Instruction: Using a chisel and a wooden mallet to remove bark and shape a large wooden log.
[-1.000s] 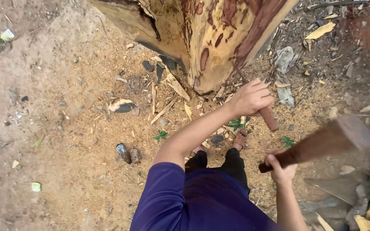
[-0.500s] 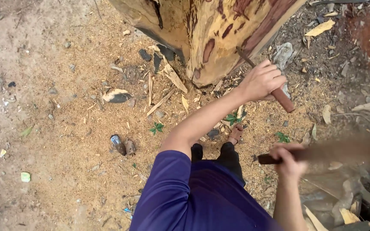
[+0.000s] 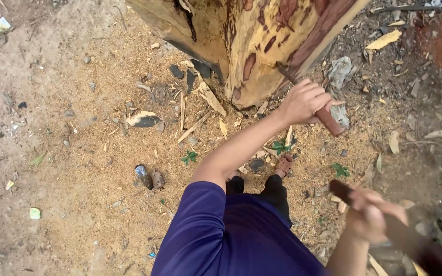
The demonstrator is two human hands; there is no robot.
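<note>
Looking down from the head camera, the left hand (image 3: 305, 101) is wrapped around a chisel handle (image 3: 328, 119), its blade set against the tree trunk (image 3: 251, 41) just above the fist. Below, well apart, the blurred right hand (image 3: 369, 214) grips a mallet (image 3: 395, 230).

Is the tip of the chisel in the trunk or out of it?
In. The chisel tip meets the trunk bark, gripped by the left hand.

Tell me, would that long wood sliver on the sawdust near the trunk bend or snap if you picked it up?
The wood sliver looks thin and dry, so probably light and stiff, likelier to snap than flex. It lies flat on loose sawdust, so a push would likely slide it, not roll it. Its rough, splintery edges suggest little slipperiness.
</note>
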